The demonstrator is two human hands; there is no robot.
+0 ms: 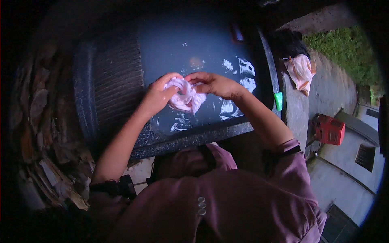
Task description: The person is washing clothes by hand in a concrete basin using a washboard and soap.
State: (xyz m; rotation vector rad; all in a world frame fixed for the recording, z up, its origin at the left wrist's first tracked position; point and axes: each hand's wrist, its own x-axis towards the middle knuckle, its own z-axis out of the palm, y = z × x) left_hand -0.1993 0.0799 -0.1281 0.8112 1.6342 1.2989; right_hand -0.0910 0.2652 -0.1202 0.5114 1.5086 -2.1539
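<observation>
Both of my hands hold a bunched, wet pinkish-white cloth (185,98) just over the water (173,54) that fills a dark stone wash basin. My left hand (162,91) grips the cloth at its left side, the thumb lying over a fold. On its upper right, my right hand (212,85) pinches another part between thumb and fingers. The cloth is twisted into a loose coil with a small gap in the middle. Whether its underside touches the water cannot be told. Light reflections lie on the water around it.
A ridged washboard slab (117,66) adjoins the basin on the left. On the right ledge are a bright green object (278,101), a pale cloth (301,73) and dark fabric (288,42). Split wood (45,152) is piled at far left; a red plastic container (331,129) stands at right.
</observation>
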